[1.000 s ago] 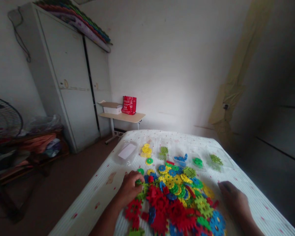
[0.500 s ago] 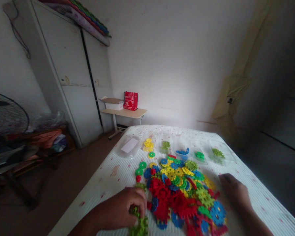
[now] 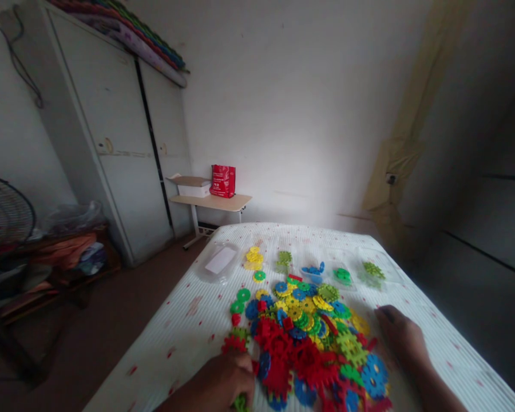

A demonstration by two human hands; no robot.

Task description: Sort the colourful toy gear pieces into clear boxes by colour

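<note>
Plastic gears (image 3: 345, 343) form one heap (image 3: 306, 352) in the head view, with five clusters (image 3: 313, 270) beyond it, one left hand (image 3: 230, 377) curled over green pieces (image 3: 241, 403) at its left and one right hand (image 3: 401, 335) at its right, both grips impossible to tell.

Light dim overall, soft and greyish; source out of view. Brightest area: middle of the back wall (image 3: 292, 131), fading outward. Right side drops to near black, dark panel (image 3: 484, 280) barely legible. Floor (image 3: 111, 309) at left also in deep shade. Worktop (image 3: 189, 326) moderately lit; soft shadow beside the right hand (image 3: 404, 339). Faint glints on the clear plastic tray (image 3: 214, 278). Left hand (image 3: 232, 379) dark, outline smeared. Toy gears (image 3: 278, 346): colours strong, reds merging, fine detail soft. Wide-angle stretch: cabinet (image 3: 124, 137) leans, worktop edges splay. Print on red bag (image 3: 223, 182) mostly unreadable.
</note>
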